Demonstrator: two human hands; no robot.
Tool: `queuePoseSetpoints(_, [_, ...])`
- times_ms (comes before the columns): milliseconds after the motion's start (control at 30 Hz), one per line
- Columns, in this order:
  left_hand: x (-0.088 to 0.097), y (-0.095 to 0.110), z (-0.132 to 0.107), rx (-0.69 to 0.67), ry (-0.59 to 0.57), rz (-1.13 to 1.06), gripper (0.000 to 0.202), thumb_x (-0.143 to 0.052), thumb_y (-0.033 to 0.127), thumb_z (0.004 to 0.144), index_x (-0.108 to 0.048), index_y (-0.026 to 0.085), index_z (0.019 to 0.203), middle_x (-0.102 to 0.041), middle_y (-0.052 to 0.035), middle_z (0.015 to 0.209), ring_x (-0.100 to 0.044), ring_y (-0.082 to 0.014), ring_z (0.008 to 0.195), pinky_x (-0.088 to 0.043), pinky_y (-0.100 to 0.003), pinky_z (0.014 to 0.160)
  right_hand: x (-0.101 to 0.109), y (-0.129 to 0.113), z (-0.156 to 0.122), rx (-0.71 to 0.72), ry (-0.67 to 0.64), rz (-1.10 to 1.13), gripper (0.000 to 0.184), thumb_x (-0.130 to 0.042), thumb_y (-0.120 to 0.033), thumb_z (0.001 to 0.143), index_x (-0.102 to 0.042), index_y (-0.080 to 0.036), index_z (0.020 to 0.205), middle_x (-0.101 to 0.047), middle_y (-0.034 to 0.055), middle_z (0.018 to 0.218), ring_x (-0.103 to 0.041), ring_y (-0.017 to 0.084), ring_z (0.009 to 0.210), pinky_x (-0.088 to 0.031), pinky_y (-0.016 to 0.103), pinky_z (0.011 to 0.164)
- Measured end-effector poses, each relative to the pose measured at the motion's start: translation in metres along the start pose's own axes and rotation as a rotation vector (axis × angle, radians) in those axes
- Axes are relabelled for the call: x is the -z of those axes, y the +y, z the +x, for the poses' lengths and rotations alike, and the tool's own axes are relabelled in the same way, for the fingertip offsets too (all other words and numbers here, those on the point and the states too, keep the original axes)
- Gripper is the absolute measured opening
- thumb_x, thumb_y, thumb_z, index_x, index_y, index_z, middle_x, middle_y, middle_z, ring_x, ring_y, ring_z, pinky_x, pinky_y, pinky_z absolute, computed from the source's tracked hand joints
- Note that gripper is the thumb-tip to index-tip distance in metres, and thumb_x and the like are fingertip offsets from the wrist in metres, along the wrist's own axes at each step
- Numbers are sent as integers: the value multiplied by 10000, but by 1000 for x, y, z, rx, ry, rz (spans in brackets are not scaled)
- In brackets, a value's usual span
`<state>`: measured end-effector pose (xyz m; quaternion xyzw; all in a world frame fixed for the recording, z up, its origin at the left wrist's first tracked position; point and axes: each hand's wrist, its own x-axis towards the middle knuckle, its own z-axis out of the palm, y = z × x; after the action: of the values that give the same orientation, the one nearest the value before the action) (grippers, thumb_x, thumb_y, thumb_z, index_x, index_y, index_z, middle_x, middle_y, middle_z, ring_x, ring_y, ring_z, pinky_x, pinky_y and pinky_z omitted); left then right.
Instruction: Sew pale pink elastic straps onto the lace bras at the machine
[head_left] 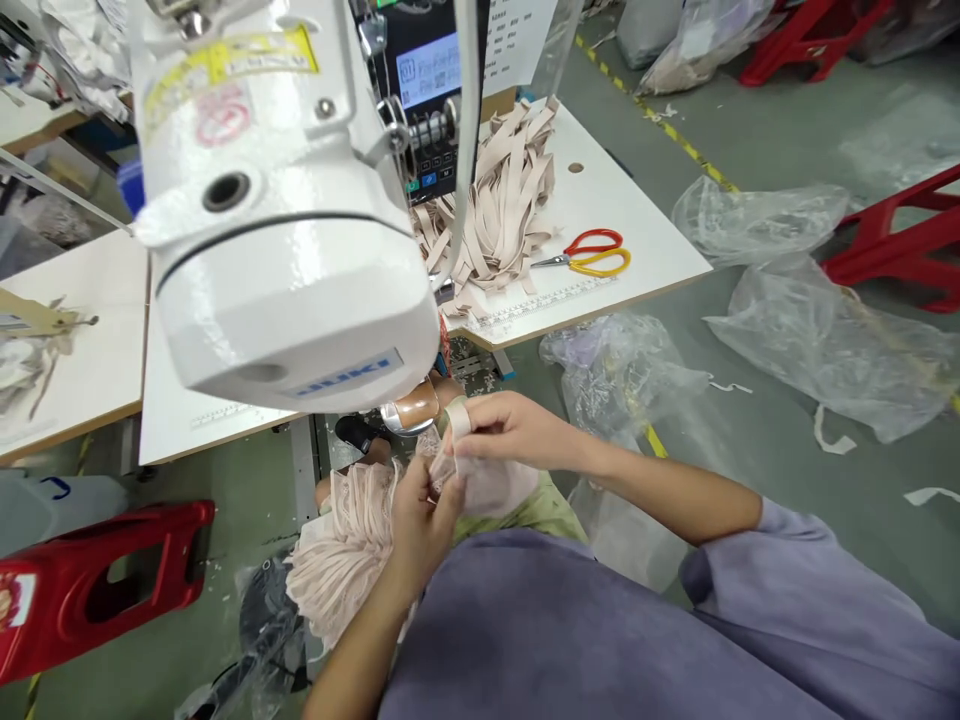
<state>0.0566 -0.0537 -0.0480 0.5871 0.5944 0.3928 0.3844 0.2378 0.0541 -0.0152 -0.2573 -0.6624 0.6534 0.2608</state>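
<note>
Purple shirt (570, 640): nearest the lens, filling the lower frame; both forearms reach forward from it.
Left hand (420, 515): comes up from the lower left, fingers closed in a pinch on the near edge of the pink fabric piece (487, 488).
Right hand (517, 430): comes in from the right, thumb and forefinger nipped on the piece's far upper edge. A pale strip seems to lie over the forefinger, but it is too small to be sure.
Pink fabric piece: held in the air over the lap, between the two hands, just below the front of the sewing machine head (285, 230).
Key relation: the piece spreads rightward from the left pinch and under the right hand, its long axis roughly left to right. The right hand is nearer the machine, the left nearer the lace bundle (341, 565).
Lace bundle: on the lap, just beside the left wrist.
Table (645, 230): bears a pile of strips (502, 200) and scissors (592, 255), well apart from both hands.
Floor: plastic bags (825, 340) to the right, a red stool (97, 580) to the left.
</note>
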Motion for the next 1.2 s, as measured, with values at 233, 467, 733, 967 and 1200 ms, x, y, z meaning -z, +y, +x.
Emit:
queuePoseSetpoints(233, [30, 14, 24, -306, 83, 400, 284, -516, 248, 979, -682, 202, 1205, -775, -48, 882, -712, -146, 698, -524, -217, 633, 25, -5, 33, -153, 33, 162, 393, -656, -524, 875, -746, -141, 891, -668, 38, 800, -611, 117, 672, -513, 244, 638])
queuePoseSetpoints(467, [42, 27, 37, -69, 80, 354, 296, -534, 307, 973, -733, 208, 1168, -777, -44, 1113, -751, -190, 979, -588, -242, 815, 34, 17, 58, -152, 202, 162, 337, -770, -479, 743, -630, -175, 779, -553, -42, 582, -510, 97, 513, -438, 225, 508])
queuePoseSetpoints(733, [43, 22, 35, 31, 131, 377, 273, -545, 345, 965, -709, 230, 1152, -784, -30, 1049, -747, -169, 868, -566, -231, 731, 19, 8, 80, 160, 465, -299, 152, -694, -298, 827, -652, -197, 722, -683, 67, 947, -623, 245, 935, -516, 402, 851])
queuePoseSetpoints(967, [35, 41, 35, 55, 82, 333, 300, -522, 346, 979, -722, 231, 1171, -794, -23, 955, -741, -167, 781, -544, -222, 656, 14, 3, 84, 163, 407, -385, 76, -660, -283, 862, -669, -224, 815, -659, 58, 869, -617, 264, 948, -536, 413, 851])
queuePoseSetpoints(1200, [33, 57, 47, 37, 76, 429, 302, -508, 337, 976, -745, 209, 1112, -794, -51, 959, -747, -213, 813, -549, -276, 721, 20, -3, 86, 123, 339, -351, 106, -687, -234, 815, -607, -221, 747, -603, 10, 779, -589, 211, 796, -539, 375, 788])
